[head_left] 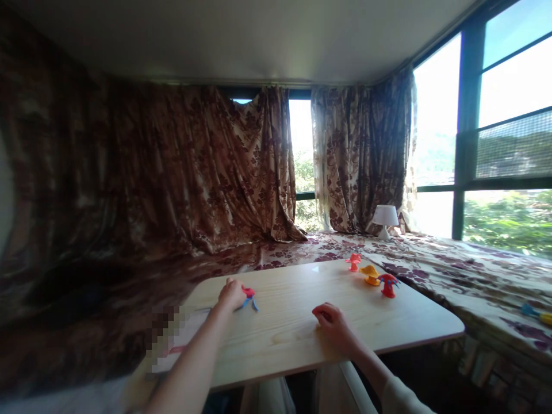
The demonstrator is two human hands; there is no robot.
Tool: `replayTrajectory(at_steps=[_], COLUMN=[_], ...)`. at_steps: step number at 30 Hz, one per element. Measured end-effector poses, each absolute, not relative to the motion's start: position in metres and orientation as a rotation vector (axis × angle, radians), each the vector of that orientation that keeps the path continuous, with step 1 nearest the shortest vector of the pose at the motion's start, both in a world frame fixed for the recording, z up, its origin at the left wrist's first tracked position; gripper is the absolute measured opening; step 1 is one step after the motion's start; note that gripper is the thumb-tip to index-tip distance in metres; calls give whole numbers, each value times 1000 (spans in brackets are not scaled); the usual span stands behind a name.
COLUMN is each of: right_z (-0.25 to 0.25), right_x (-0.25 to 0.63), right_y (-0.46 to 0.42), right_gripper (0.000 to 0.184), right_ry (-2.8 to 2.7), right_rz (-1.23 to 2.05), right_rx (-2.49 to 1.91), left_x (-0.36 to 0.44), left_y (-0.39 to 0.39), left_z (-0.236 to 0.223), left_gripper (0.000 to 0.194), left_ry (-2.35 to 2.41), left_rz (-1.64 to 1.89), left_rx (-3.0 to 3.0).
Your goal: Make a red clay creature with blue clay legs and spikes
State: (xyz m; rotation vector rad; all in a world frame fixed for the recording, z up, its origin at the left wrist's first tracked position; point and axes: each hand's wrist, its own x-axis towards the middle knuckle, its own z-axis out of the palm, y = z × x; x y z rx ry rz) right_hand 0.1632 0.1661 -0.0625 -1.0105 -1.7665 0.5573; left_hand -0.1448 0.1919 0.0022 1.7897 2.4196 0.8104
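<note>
My left hand (232,294) is at the far left part of the pale wooden table (280,322), its fingers curled at a small red lump (248,291). The fingertips are partly hidden behind the hand, but they appear closed on the lump. Thin blue strips (249,302) splay out from under it onto the tabletop. Near the table's front edge, right of centre, my right hand (333,323) rests with loosely closed fingers; nothing shows in it.
Small toy-like figures stand at the back right: a pink one (354,262), a yellow one (370,275) and a red one with blue strips (388,285). A white lamp (385,219) stands beyond on flowered cloth (332,247). Blue-yellow items (537,314) lie far right.
</note>
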Motion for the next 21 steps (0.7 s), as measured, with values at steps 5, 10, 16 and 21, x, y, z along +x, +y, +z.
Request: replayTrajectory(at_steps=[5,10,16,21], right_z=[-69,-65,-40,-32], right_x=[161,125,73,53], right_y=[175,177,173,181], right_gripper=[26,36,68,55], right_ry=[-1661,-1511,-1637,-1710], right_rz=[648,847,708,796], right_rx=[-984,-952,-1148,-1182], left_x=[-147,-120,-85,-85], left_y=[189,187,173,164], left_z=[8,-3,-25,-21], left_gripper=[3,15,23,24], left_ry=[2316,2018,1728,1632], left_rz=[1094,1409,1497,1514], left_rx=[1712,1605,1527,1565])
